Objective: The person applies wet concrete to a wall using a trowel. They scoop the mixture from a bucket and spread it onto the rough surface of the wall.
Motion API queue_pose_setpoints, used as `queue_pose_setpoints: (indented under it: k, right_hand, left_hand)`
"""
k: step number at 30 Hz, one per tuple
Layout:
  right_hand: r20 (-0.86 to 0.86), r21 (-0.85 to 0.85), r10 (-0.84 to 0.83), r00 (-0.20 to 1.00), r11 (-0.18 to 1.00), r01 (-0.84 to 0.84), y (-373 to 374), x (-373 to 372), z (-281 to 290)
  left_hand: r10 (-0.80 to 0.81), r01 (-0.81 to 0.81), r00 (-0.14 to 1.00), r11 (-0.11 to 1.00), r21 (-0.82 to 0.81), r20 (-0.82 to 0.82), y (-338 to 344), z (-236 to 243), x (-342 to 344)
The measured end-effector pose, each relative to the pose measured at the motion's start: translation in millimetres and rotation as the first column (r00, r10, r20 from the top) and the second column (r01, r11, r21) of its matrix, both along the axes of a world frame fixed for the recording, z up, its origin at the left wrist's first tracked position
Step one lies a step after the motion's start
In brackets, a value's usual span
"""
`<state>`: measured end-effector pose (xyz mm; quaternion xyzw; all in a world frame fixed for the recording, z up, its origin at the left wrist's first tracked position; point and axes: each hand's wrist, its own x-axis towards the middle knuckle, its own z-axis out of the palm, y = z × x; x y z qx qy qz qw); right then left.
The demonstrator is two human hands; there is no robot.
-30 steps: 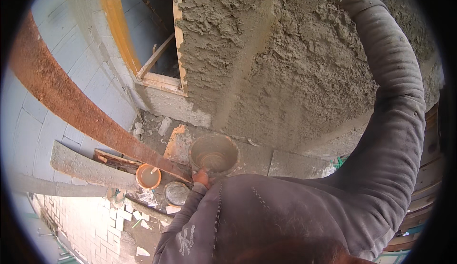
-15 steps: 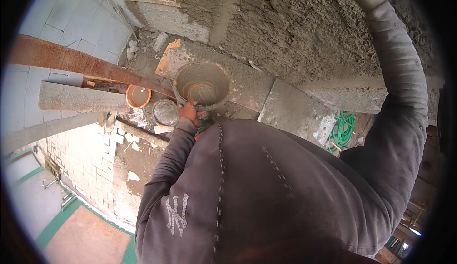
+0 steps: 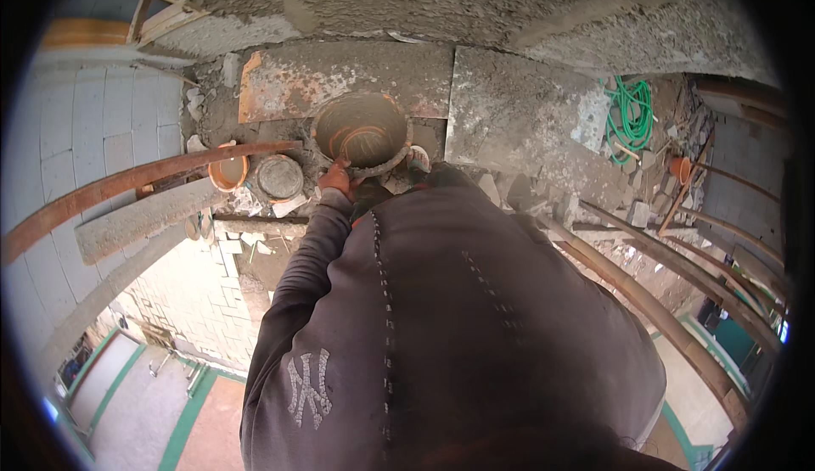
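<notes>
My left hand (image 3: 336,179) is closed on the near rim of a round mortar bucket (image 3: 373,108), fingers hooked over its edge. Wet grey mortar coats the bucket's inside, with orange ring marks showing near the bottom. Left of that hand are a grey-smeared round tub (image 3: 279,178) and a smaller orange bucket (image 3: 228,168). My right hand is out of sight, and its arm is hidden behind my dark jacket.
Mortar-smeared boards (image 3: 526,123) lie along the foot of a rough plastered wall (image 3: 467,0). A coiled green hose (image 3: 628,123) rests at the right, near a small orange pot (image 3: 680,168). Poles (image 3: 654,310) cross the lower right; planks (image 3: 148,171) cross the left.
My right arm, raised against the wall at the upper right, has dropped out of view. The view has swung round and lower. My left hand stays on the bucket's rim.
</notes>
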<state>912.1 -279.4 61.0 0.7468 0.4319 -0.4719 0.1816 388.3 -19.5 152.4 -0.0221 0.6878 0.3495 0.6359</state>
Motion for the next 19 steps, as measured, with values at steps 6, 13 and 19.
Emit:
queue_pose_setpoints:
  k: [6, 13, 19]
  right_hand:
    - [-0.195, 0.094, -0.872, 0.449, 0.439, 0.893, -195, -24, -31]
    - [-0.229, -0.222, -0.942, -0.243, -0.193, 0.956, -132, -64, 1]
    - [-0.283, -0.1, -0.947, 0.15, 0.185, 0.978, -133, -49, -36]
  left_hand:
    - [-0.498, 0.52, 0.851, 0.844, -0.132, 0.169, 17, -59, 65]
    - [-0.881, 0.841, 0.471, 0.465, -0.277, -0.049, 54, -91, 208]
    - [-0.877, 0.95, -0.102, 0.055, -0.308, -0.469, 24, -96, 247]
